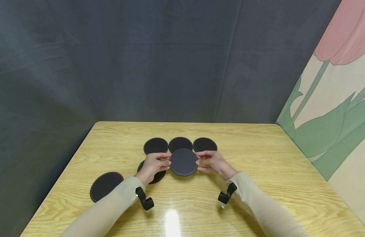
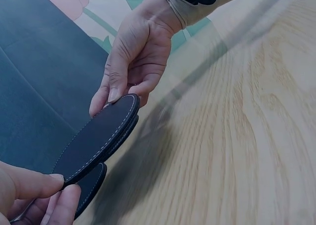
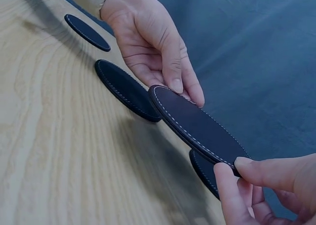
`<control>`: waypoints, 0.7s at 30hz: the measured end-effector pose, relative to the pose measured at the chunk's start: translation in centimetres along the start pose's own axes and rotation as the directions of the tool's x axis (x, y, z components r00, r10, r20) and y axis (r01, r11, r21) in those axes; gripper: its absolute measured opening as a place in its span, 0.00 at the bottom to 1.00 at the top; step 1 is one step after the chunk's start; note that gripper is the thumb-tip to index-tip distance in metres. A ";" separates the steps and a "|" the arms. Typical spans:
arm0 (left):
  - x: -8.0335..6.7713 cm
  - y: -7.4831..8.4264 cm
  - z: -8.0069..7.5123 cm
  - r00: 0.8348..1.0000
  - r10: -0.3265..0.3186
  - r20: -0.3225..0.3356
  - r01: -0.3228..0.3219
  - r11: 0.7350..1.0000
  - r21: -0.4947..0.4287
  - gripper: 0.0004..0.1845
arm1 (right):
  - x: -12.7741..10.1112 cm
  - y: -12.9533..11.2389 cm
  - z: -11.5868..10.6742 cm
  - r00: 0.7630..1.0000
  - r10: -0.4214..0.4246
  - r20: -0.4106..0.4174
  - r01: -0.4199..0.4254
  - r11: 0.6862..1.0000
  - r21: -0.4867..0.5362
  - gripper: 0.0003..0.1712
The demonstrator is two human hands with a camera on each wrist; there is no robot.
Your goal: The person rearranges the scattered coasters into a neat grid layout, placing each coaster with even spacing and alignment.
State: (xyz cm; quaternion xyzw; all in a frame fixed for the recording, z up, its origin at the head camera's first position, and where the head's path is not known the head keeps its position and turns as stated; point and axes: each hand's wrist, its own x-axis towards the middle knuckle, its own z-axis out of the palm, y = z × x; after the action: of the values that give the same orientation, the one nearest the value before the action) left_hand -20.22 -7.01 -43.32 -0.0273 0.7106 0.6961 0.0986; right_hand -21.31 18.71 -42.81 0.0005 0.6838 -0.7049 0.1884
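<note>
Dark grey cloth hangs behind a pale wooden table [image 1: 259, 171], and just above its middle a round black coaster [image 1: 183, 162] with pale edge stitching is held up off the wood between both hands. The left hand [image 1: 153, 165] pinches its left rim, thumb on top and fingers [image 3: 170, 62] beneath; the right hand [image 1: 213, 162] pinches the opposite rim the same way — fingers curled, neither palm touching the disc. Only the wrist views show the stitching and the gap under the lifted coaster, which the head view flattens. Three more coasters [image 1: 180, 144] lie in a row just behind it, another [image 1: 155, 175] sits partly hidden beneath the left hand, and a sixth [image 1: 106, 186] rests apart at the near left.
</note>
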 end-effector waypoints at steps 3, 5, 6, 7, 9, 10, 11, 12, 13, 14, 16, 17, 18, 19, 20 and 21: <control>0.0 -0.1 -0.1 1.000 0.002 -0.006 -0.002 1.000 0.006 0.18 | 0.1 0.2 0.2 1.000 0.019 0.003 -0.019 1.000 0.007 0.27; -0.1 -0.2 -0.1 1.000 0.002 -0.008 -0.002 1.000 0.011 0.18 | 0.1 0.3 0.4 1.000 0.029 0.002 -0.029 1.000 0.008 0.26; -0.1 -0.2 -0.2 1.000 0.001 -0.009 0.000 1.000 0.014 0.17 | 0.1 0.3 0.4 0.999 0.032 0.004 -0.032 0.999 0.005 0.26; -0.1 -0.3 -0.2 1.000 0.001 -0.009 0.000 1.000 0.019 0.17 | 0.2 0.4 0.4 1.000 0.031 0.004 -0.031 1.000 0.001 0.26; 0.0 -0.4 -0.2 1.000 0.001 -0.009 -0.001 1.000 0.028 0.17 | 0.2 0.5 0.4 1.000 0.030 0.001 -0.030 1.000 -0.006 0.25; 0.0 -0.4 -0.2 1.000 0.004 -0.007 -0.004 0.999 0.033 0.17 | 0.3 0.5 0.5 1.000 0.028 0.001 -0.028 1.000 -0.010 0.25; 0.0 -0.4 -0.2 1.000 0.005 -0.006 -0.005 0.999 0.037 0.17 | 0.3 0.5 0.5 1.000 0.029 -0.001 -0.029 0.999 -0.016 0.25; 0.0 -0.5 -0.2 1.000 0.006 -0.006 -0.006 0.999 0.042 0.17 | 0.3 0.6 0.5 1.000 0.031 -0.002 -0.031 0.999 -0.018 0.25; 0.1 -0.5 -0.2 1.000 0.007 -0.007 -0.006 0.999 0.045 0.17 | 0.4 0.6 0.5 0.999 0.033 -0.002 -0.033 0.999 -0.019 0.25; 0.1 -0.5 -0.2 1.000 0.009 -0.008 -0.008 0.999 0.048 0.17 | 0.4 0.6 0.5 0.999 0.037 -0.003 -0.037 0.999 -0.022 0.25; 0.2 -0.6 -0.2 1.000 0.009 -0.008 -0.008 0.998 0.055 0.17 | 0.4 0.6 0.6 0.999 0.039 -0.003 -0.040 0.999 -0.029 0.25; 0.2 -0.6 -0.2 1.000 0.007 -0.009 -0.007 0.998 0.057 0.17 | 0.4 0.7 0.6 0.999 0.042 -0.004 -0.042 0.999 -0.031 0.24; 0.2 -0.6 -0.2 1.000 0.005 -0.009 -0.004 0.998 0.057 0.17 | 0.4 0.7 0.6 0.999 0.043 -0.006 -0.043 0.999 -0.033 0.24; 0.2 -0.6 -0.1 1.000 0.003 -0.009 -0.002 0.998 0.059 0.17 | 0.4 0.7 0.6 0.999 0.044 -0.008 -0.044 0.998 -0.036 0.24; 0.2 -0.6 -0.1 1.000 0.002 -0.007 -0.002 0.998 0.063 0.17 | 0.4 0.7 0.6 0.999 0.045 -0.010 -0.045 0.998 -0.041 0.24; 0.2 -0.6 -0.1 1.000 0.003 -0.004 -0.003 0.998 0.069 0.17 | 0.4 0.7 0.6 0.999 0.044 -0.010 -0.045 0.998 -0.043 0.24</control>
State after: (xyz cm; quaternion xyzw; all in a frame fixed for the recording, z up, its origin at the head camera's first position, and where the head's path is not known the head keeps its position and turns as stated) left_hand -20.32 -7.13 -43.96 -0.0242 0.7345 0.6712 0.0972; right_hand -21.33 18.01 -43.57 0.0149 0.6996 -0.6855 0.2008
